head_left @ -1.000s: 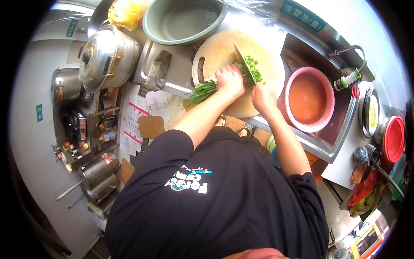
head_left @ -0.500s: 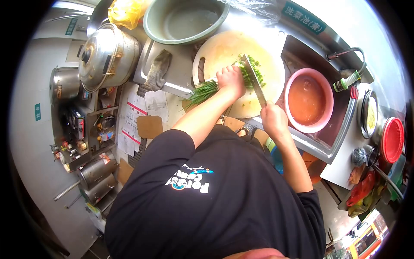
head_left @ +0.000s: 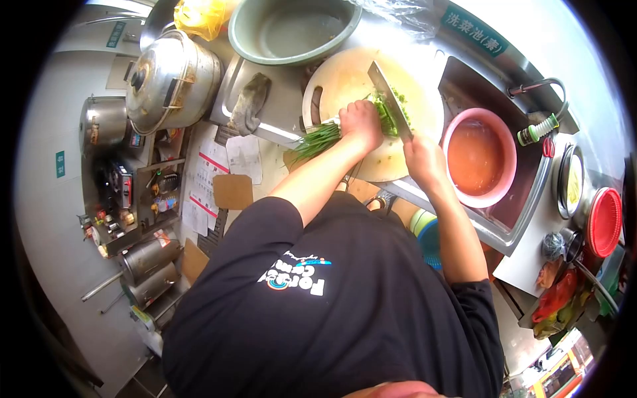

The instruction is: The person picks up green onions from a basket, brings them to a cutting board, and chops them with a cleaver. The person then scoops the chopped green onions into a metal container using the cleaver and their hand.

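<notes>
While the left hand (head_left: pixel 361 123) clasps green stalks (head_left: pixel 318 140) running left to right, the right hand (head_left: pixel 424 159), closed around a knife (head_left: pixel 390 97), angles it across their right end.

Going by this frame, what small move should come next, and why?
Probably one more short slice with the knife, just clear of the fingers. The right hand grips its handle, while the left hand holds down the green stalks on the round board; uncut lengths trail on one side, and chopped bits lie beyond the knife.
</notes>
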Tool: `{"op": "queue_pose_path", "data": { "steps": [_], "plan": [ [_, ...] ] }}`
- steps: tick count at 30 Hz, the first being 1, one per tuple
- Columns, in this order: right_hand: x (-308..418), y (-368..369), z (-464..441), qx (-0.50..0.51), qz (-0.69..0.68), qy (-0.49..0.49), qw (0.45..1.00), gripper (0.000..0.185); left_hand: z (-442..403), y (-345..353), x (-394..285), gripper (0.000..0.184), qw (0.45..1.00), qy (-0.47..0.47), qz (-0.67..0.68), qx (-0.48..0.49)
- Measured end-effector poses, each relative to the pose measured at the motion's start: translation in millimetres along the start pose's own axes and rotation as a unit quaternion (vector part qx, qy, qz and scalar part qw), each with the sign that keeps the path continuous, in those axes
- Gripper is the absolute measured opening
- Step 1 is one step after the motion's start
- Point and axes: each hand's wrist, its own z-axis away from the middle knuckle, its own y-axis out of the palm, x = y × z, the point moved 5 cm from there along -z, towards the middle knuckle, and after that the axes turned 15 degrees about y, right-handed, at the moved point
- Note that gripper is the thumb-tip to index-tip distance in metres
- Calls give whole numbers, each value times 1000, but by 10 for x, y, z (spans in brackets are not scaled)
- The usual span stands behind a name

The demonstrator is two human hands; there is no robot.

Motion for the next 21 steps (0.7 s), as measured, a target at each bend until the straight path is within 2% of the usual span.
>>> {"op": "queue_pose_path", "data": {
  "steps": [3,4,5,8,10,14,16,17,21],
  "plan": [
    [-9,-112,132,14,17,-3,1000,22,37,-70,-7,45,1000,10,26,9],
    [2,-120,137,22,35,-9,999,20,43,-167,-20,45,995,8,65,70],
    [-1,-112,126,21,35,-8,999,20,20,-127,-11,45,995,9,64,70],
    [-7,3,22,36,67,-10,997,19,-26,50,44,48,998,-2,48,38],
    [15,121,-141,50,82,-15,995,20,-4,77,31,48,999,24,6,-32],
    [11,421,-519,43,73,-35,996,22,35,45,36,49,994,66,-15,-89],
    [22,412,-602,52,67,3,996,24,16,50,39,49,996,53,-20,-65],
    [16,329,-612,64,68,-4,996,26,32,62,28,49,998,44,-21,-36],
    [165,-138,-364,54,92,-36,994,26,78,33,14,47,999,32,9,-32]
  ]
}}
